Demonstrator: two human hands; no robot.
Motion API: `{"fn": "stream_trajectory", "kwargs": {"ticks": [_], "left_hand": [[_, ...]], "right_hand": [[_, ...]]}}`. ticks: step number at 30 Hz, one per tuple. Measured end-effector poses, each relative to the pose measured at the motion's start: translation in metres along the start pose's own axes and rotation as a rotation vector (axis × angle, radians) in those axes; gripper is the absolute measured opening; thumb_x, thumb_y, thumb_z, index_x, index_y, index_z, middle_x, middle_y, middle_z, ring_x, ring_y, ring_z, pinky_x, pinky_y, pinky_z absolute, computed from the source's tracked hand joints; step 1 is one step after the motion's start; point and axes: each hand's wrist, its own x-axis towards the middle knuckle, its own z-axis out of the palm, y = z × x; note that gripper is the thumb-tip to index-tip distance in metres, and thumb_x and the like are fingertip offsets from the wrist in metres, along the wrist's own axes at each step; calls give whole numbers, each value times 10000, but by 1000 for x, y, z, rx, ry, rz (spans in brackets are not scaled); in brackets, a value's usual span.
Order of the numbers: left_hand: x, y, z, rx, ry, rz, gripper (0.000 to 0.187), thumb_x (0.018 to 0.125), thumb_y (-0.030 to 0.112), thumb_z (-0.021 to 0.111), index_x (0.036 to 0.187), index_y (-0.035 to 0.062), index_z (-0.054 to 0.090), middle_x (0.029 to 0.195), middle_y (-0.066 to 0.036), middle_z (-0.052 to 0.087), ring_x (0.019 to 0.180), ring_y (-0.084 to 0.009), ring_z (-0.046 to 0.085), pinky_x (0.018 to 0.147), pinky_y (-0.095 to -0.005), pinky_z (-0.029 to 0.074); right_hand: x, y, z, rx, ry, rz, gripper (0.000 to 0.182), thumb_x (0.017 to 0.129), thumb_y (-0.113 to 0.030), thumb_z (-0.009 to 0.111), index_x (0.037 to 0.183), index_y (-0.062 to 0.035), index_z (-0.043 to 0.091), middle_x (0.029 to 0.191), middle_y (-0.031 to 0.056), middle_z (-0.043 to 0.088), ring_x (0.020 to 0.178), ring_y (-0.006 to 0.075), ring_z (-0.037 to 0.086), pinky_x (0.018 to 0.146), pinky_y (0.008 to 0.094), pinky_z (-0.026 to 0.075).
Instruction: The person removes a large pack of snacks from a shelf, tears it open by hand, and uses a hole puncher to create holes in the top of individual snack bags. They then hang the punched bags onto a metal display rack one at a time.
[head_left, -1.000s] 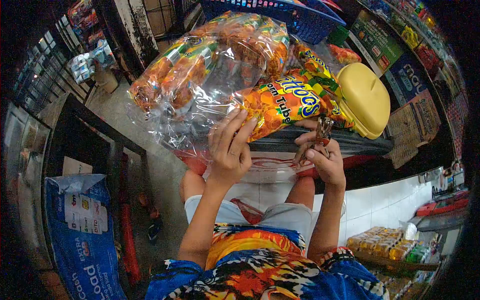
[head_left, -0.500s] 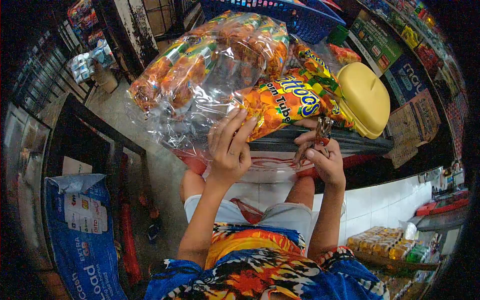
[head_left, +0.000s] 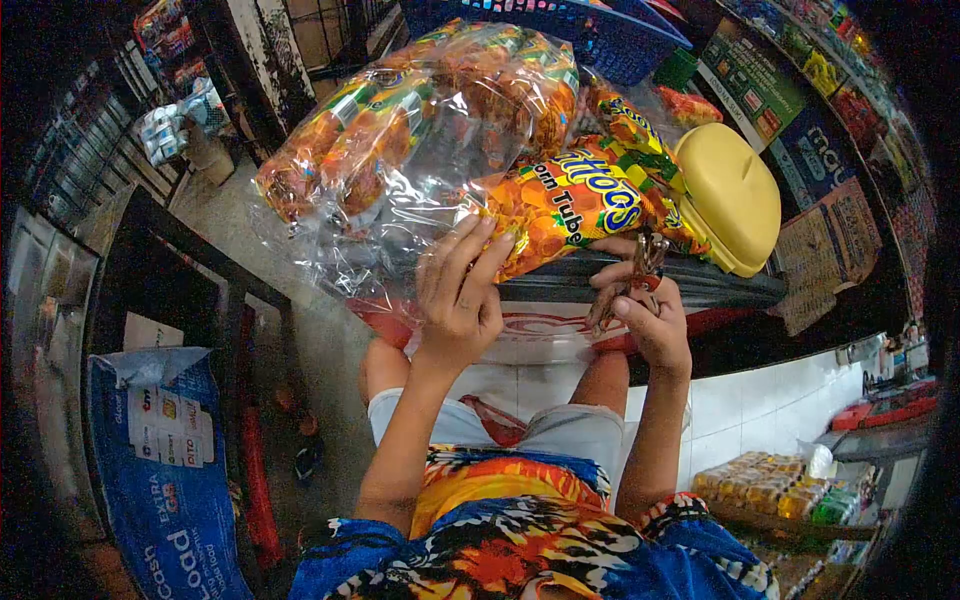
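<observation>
The orange and yellow Corn Tube snack bag [head_left: 560, 200] lies just beyond both hands, slanting up and away to the right, with its near left end at the left hand and its lower right edge close above the right hand. The left hand [head_left: 458, 300] has its fingers stretched out and laid over that near end, the fingertips touching the wrapper; whether they pinch it or merely rest there, I cannot tell. The right hand [head_left: 655, 325] is closed around a small metal tool [head_left: 648, 268] with a red part, which stands roughly upright, its top just beside the bag's lower edge, while some fingers reach left below the bag. A large clear plastic bag [head_left: 400, 195] filled with similar orange packs spreads beyond and to the left of the left hand, its loose plastic crumpled near those fingers. Another snack pack [head_left: 632, 128] sits behind the Corn Tube bag, farther from the hands. A yellow plastic container [head_left: 730, 195] stands to the right, past the right hand, next to the snack bag's far end, and a blue basket [head_left: 610, 40] is at the back
</observation>
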Motion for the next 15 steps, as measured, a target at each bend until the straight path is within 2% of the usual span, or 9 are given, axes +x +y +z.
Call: {"fn": "stream_trajectory", "kwargs": {"ticks": [5, 8, 10, 15], "left_hand": [[0, -2, 1, 12, 1, 23, 565, 663, -103, 503, 1200, 57, 571, 1230, -126, 575, 1168, -310, 530, 979, -420, 386], [0, -2, 2, 13, 7, 26, 568, 664, -105, 503, 1203, 61, 572, 1232, -121, 574, 1167, -305, 531, 974, -418, 390], [-1, -2, 2, -13, 13, 9, 552, 691, -75, 561, 1214, 100, 576, 1264, -90, 552, 1185, -280, 527, 979, -431, 376], [-2, -2, 2, -7, 10, 4, 559, 689, -77, 559, 1218, 103, 575, 1266, -89, 551, 1183, -281, 529, 981, -432, 376]], "right_hand": [[1, -4, 3, 12, 1, 15, 304, 793, -187, 645, 984, 49, 632, 1271, 156, 513, 764, 147, 614, 694, 288, 483], [1, -3, 3, 26, 4, 12, 308, 792, -183, 646, 985, 56, 630, 1251, 157, 525, 756, 152, 623, 693, 294, 489], [1, -2, 3, 38, 3, 5, 309, 790, -179, 648, 985, 60, 629, 1237, 157, 535, 750, 155, 628, 693, 297, 492], [1, -6, 5, 44, -16, 29, 383, 795, -179, 647, 1082, 68, 586, 1084, 144, 607, 727, 155, 631, 663, 290, 501]]}}
